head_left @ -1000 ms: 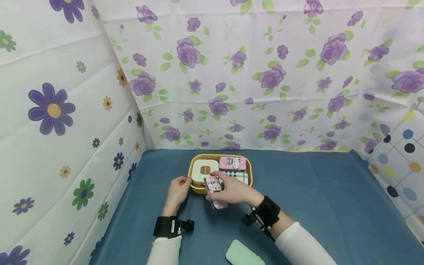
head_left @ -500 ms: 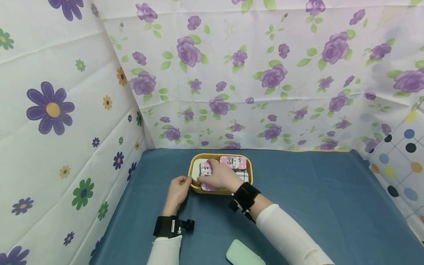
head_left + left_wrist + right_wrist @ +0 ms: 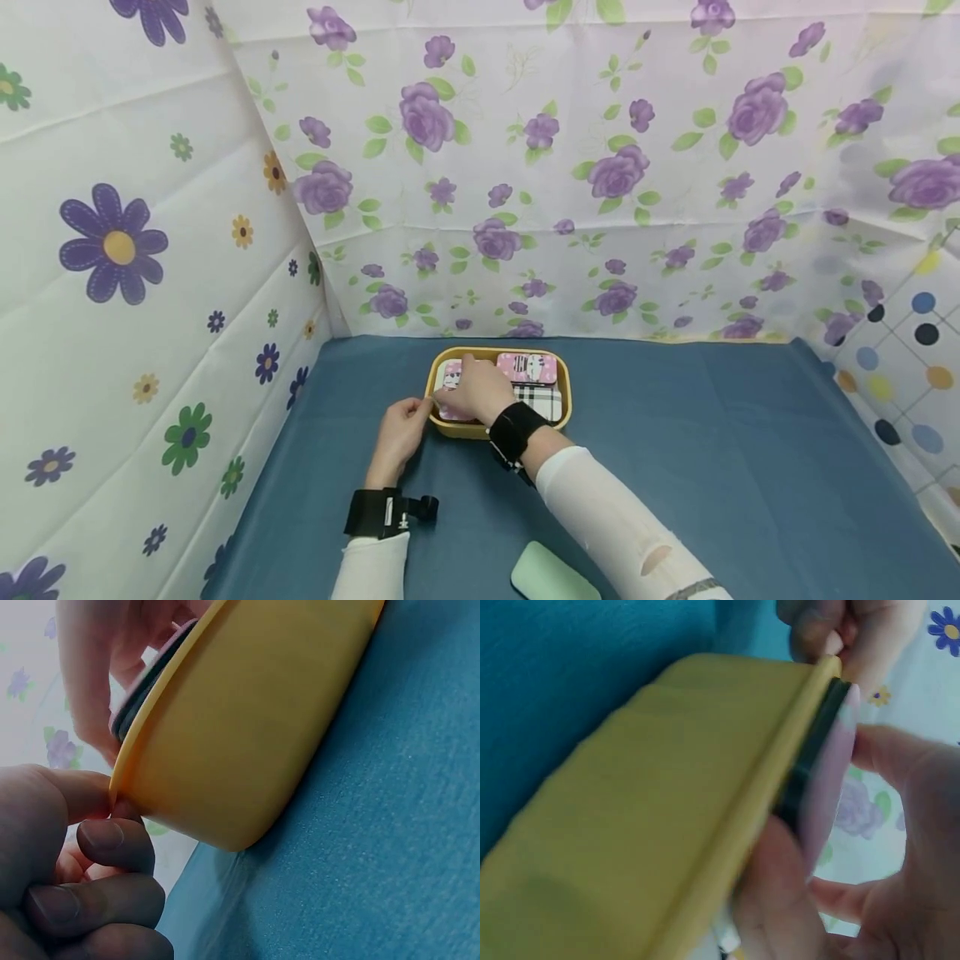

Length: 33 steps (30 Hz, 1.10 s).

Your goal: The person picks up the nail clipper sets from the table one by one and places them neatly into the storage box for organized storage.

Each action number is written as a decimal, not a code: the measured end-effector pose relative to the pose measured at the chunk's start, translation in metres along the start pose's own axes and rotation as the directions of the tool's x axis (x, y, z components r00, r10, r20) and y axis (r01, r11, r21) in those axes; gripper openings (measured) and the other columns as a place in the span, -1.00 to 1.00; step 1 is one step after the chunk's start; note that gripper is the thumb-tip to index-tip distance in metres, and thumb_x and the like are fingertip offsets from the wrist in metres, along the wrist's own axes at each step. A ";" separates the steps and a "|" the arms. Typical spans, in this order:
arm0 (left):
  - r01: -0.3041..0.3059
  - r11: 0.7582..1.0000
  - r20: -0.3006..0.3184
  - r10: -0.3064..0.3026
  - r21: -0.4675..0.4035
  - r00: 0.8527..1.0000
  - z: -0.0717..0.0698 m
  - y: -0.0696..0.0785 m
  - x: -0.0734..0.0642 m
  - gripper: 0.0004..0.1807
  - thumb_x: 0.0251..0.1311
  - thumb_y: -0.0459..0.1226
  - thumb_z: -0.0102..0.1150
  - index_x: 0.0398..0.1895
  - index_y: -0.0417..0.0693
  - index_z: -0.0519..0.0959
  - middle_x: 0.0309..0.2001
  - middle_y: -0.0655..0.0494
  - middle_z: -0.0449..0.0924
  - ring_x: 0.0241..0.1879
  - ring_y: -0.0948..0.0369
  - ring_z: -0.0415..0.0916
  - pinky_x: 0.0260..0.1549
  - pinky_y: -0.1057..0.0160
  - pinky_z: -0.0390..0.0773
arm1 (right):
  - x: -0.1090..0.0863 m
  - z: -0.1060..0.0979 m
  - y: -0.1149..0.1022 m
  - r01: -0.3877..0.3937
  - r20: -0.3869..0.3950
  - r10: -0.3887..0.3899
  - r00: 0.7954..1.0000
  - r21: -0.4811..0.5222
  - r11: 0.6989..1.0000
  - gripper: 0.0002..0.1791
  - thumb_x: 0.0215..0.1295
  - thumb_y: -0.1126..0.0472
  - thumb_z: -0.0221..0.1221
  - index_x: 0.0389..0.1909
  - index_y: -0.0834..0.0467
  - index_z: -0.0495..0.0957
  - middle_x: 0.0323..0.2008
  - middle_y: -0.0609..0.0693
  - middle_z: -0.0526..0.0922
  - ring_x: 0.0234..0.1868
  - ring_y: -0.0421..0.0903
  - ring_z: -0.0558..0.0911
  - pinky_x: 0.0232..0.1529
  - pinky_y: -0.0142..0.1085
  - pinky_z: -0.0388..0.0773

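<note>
A yellow oval basket (image 3: 465,432) stands on the blue cloth near the back. My left hand (image 3: 401,433) pinches its left rim between thumb and forefinger. Inside the basket's left part, my right hand (image 3: 483,392) grips a flat pink case (image 3: 453,413) with a cat print. The right wrist view shows the case's dark side (image 3: 810,757) along the rim, with fingers and thumb about it. The cream square box beneath is almost wholly hidden by the case and hand.
Another pink cat-print case (image 3: 527,367) lies at the basket's back right. In front of it is a black-and-white plaid item (image 3: 538,403). A mint-green rounded object (image 3: 555,573) rests near the front edge of view. Flowered sheets (image 3: 495,167) rise behind.
My right hand has carried the pink case from in front of the basket up and left, onto the cream box, and lowered it there. The left hand keeps its place on the rim.
</note>
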<state>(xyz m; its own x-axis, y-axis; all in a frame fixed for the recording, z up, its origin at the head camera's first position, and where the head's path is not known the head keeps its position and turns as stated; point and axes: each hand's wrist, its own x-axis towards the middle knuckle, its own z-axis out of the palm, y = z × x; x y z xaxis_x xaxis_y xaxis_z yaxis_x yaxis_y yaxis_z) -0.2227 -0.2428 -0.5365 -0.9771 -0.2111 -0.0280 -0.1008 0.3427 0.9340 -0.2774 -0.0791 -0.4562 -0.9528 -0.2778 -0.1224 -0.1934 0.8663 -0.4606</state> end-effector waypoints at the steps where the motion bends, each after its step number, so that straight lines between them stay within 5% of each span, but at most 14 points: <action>1: 0.001 1.000 0.002 -0.001 0.002 1.000 0.000 0.000 0.000 -0.56 0.62 -0.06 0.12 -0.38 -0.18 0.65 -0.64 0.19 0.27 -0.63 0.21 0.21 -0.58 0.22 0.21 | 0.000 0.001 -0.001 -0.007 -0.011 0.007 1.000 0.003 1.000 0.05 0.36 -0.35 0.34 0.61 0.27 0.27 0.19 0.30 0.66 -0.02 0.14 0.74 0.02 -0.03 0.70; 10: 0.016 1.000 -0.001 -0.016 -0.008 1.000 0.000 0.001 0.003 -0.57 0.62 -0.06 0.13 -0.39 -0.16 0.65 -0.62 0.20 0.32 -0.61 0.22 0.25 -0.56 0.24 0.24 | 0.007 0.008 -0.002 -0.064 -0.067 0.067 0.996 0.038 0.997 -0.01 0.44 -0.38 0.24 0.57 0.29 0.32 0.36 0.38 0.51 0.16 0.24 0.68 0.13 0.03 0.66; 22: 0.031 1.000 -0.004 -0.031 -0.005 1.000 0.001 0.000 0.003 -0.56 0.62 -0.05 0.12 -0.39 -0.16 0.65 -0.60 0.19 0.39 -0.55 0.20 0.34 -0.52 0.24 0.30 | 0.016 0.013 -0.004 -0.090 -0.094 0.088 0.992 -0.009 0.996 0.04 0.48 -0.40 0.16 0.63 0.30 0.22 0.42 0.40 0.43 0.15 0.25 0.69 0.10 0.03 0.68; 33: 0.032 0.998 0.019 -0.031 -0.056 0.999 -0.001 0.003 -0.001 -0.49 0.65 -0.05 0.09 -0.43 -0.27 0.51 -0.62 0.15 0.32 -0.60 0.19 0.24 -0.51 0.21 0.28 | 0.020 0.017 -0.005 -0.093 -0.095 0.088 0.992 -0.054 0.994 0.08 0.49 -0.46 0.10 0.67 0.27 0.14 0.46 0.39 0.41 -0.09 0.17 0.76 -0.12 -0.04 0.74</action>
<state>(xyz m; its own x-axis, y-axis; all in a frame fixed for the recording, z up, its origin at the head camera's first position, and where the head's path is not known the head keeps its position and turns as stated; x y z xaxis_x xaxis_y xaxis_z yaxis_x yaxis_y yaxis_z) -0.2219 -0.2425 -0.5336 -0.9769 -0.2043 -0.0632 -0.1210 0.2843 0.9511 -0.2914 -0.0965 -0.4716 -0.9840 -0.1598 -0.0787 -0.1158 0.9096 -0.3989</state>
